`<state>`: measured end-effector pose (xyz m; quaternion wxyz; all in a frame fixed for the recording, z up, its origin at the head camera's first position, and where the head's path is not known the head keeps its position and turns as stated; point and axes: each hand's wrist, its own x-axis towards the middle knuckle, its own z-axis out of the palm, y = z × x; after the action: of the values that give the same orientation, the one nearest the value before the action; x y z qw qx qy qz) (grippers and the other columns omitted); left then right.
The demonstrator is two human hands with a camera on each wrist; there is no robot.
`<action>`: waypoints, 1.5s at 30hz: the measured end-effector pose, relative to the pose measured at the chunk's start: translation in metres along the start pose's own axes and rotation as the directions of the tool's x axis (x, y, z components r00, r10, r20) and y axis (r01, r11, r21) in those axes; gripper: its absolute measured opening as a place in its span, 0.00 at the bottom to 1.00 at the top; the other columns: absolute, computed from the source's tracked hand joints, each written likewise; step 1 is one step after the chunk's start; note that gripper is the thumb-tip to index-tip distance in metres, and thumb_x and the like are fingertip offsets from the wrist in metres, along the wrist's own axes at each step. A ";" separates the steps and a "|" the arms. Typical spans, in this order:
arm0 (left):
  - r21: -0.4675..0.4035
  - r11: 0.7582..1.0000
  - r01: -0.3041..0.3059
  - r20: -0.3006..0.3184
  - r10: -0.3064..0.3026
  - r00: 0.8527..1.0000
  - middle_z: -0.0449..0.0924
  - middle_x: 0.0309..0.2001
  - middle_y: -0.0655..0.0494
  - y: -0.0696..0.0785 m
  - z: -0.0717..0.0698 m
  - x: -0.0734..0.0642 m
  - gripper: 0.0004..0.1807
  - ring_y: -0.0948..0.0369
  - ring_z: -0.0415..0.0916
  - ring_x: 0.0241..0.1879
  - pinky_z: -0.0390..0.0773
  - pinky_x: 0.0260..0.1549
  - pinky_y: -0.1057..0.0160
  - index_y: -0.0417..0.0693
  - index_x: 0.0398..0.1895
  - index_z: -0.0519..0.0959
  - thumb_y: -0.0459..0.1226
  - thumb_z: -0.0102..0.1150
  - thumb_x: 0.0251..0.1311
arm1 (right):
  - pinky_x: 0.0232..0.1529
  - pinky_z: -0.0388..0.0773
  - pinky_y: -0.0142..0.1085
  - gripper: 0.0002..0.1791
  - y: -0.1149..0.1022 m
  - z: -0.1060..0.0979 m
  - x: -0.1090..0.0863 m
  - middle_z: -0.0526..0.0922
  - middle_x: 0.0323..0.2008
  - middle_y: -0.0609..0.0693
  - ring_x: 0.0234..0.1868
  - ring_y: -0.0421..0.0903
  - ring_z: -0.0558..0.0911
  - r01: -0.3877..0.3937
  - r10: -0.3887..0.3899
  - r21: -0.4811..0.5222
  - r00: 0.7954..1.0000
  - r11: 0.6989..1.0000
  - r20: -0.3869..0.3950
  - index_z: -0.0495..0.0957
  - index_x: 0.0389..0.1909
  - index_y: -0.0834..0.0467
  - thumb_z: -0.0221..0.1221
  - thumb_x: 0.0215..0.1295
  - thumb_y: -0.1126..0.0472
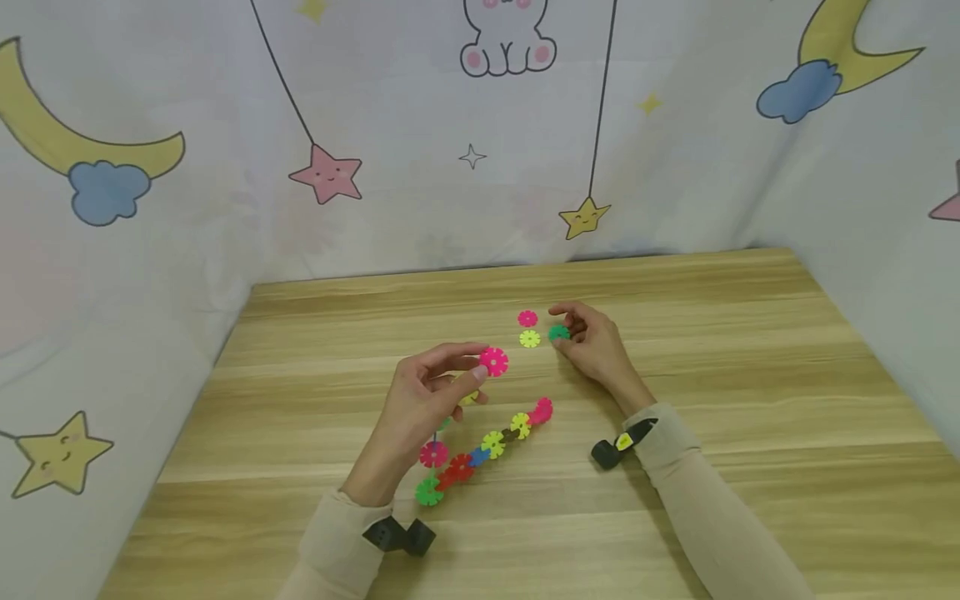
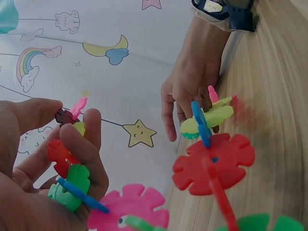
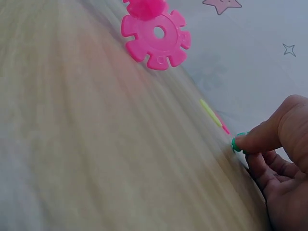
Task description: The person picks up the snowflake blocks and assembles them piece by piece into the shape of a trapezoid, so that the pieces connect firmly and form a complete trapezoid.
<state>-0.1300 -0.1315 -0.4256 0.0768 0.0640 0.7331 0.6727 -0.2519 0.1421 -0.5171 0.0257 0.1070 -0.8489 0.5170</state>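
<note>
My left hand [image 1: 423, 396] holds one end of a chain of interlocking plastic snowflake discs, with a pink disc [image 1: 493, 362] at its fingertips. In the left wrist view a dark disc [image 2: 65, 117] sits at those fingertips beside the pink one. Below the palm the chain bends at a green disc [image 1: 429, 492], then runs up and right through red, blue, yellow and brown discs to a pink end [image 1: 543, 410]. Farther back, my right hand [image 1: 596, 346] pinches a single green disc [image 1: 558, 332] between thumb and finger, close over the table. Part of the chain is hidden behind the left hand.
Just left of the right hand, a loose pink disc [image 1: 528, 318] and a yellow disc [image 1: 529, 339] lie on the wooden table [image 1: 720, 333]. A white printed curtain [image 1: 420, 225] rises behind the table and along both sides.
</note>
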 end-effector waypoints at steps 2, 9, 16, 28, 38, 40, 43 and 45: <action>0.002 1.000 0.001 -0.002 -0.001 1.000 0.86 0.52 0.50 0.000 -0.001 0.000 0.20 0.62 0.91 0.32 0.81 0.25 0.68 0.50 0.64 0.84 0.40 0.69 0.72 | 0.44 0.80 0.23 0.21 0.001 -0.001 -0.001 0.83 0.48 0.61 0.45 0.49 0.81 -0.009 0.010 0.058 1.000 0.998 -0.003 0.82 0.61 0.61 0.67 0.67 0.71; 0.003 1.000 -0.004 0.002 0.004 1.000 0.85 0.52 0.50 0.000 -0.001 0.000 0.20 0.61 0.90 0.32 0.81 0.25 0.68 0.51 0.65 0.84 0.40 0.68 0.72 | 0.41 0.83 0.22 0.14 0.000 -0.006 -0.006 0.91 0.46 0.60 0.41 0.36 0.86 -0.054 0.065 0.212 0.997 0.976 -0.045 0.87 0.53 0.64 0.72 0.68 0.65; -0.012 1.000 0.025 -0.003 -0.025 1.000 0.85 0.54 0.51 0.001 -0.002 -0.001 0.20 0.61 0.90 0.33 0.80 0.25 0.69 0.54 0.66 0.84 0.40 0.68 0.73 | 0.36 0.85 0.25 0.15 -0.007 -0.006 -0.011 0.93 0.38 0.43 0.35 0.34 0.85 -0.040 0.067 0.362 0.996 0.931 -0.064 0.89 0.50 0.65 0.74 0.67 0.62; 0.011 1.000 0.024 -0.023 -0.024 0.999 0.83 0.61 0.45 0.003 -0.002 -0.001 0.21 0.59 0.90 0.32 0.81 0.26 0.70 0.58 0.70 0.81 0.41 0.65 0.76 | 0.32 0.83 0.26 0.07 -0.054 -0.007 -0.024 0.92 0.34 0.35 0.30 0.34 0.84 0.087 -0.074 0.454 0.996 0.887 -0.046 0.89 0.42 0.68 0.73 0.65 0.70; -0.020 1.000 -0.014 -0.006 0.014 1.000 0.83 0.63 0.48 0.011 -0.001 -0.001 0.22 0.60 0.89 0.30 0.81 0.26 0.69 0.57 0.71 0.80 0.42 0.63 0.78 | 0.31 0.83 0.26 0.07 -0.091 -0.007 -0.038 0.94 0.34 0.41 0.28 0.36 0.84 0.218 -0.254 0.585 0.967 0.781 -0.021 0.92 0.35 0.52 0.76 0.62 0.68; -0.021 0.999 -0.033 -0.004 0.033 0.999 0.83 0.63 0.50 0.017 -0.002 0.000 0.21 0.59 0.89 0.30 0.82 0.26 0.69 0.58 0.71 0.80 0.42 0.63 0.78 | 0.30 0.82 0.26 0.07 -0.095 -0.008 -0.039 0.93 0.34 0.41 0.27 0.36 0.84 0.249 -0.289 0.600 0.957 0.760 -0.030 0.92 0.35 0.50 0.77 0.61 0.65; -0.015 0.999 -0.051 -0.004 0.051 0.999 0.83 0.63 0.51 0.029 -0.004 0.001 0.21 0.59 0.89 0.30 0.82 0.25 0.69 0.58 0.71 0.81 0.42 0.62 0.78 | 0.30 0.83 0.26 0.07 -0.103 -0.010 -0.043 0.93 0.35 0.40 0.27 0.36 0.84 0.282 -0.313 0.611 0.948 0.740 -0.058 0.92 0.36 0.50 0.77 0.61 0.65; -0.005 0.998 -0.061 0.004 0.061 0.998 0.83 0.63 0.50 0.038 -0.004 0.003 0.21 0.59 0.89 0.29 0.82 0.25 0.69 0.57 0.71 0.81 0.42 0.62 0.78 | 0.31 0.84 0.26 0.09 -0.108 -0.013 -0.046 0.94 0.35 0.40 0.27 0.36 0.85 0.294 -0.309 0.612 0.947 0.734 -0.085 0.92 0.36 0.50 0.76 0.61 0.68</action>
<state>-0.1340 -0.1311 -0.3871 0.0579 0.0873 0.7291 0.6763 -0.1854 0.1130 -0.4240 0.0633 0.2511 -0.6044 0.7534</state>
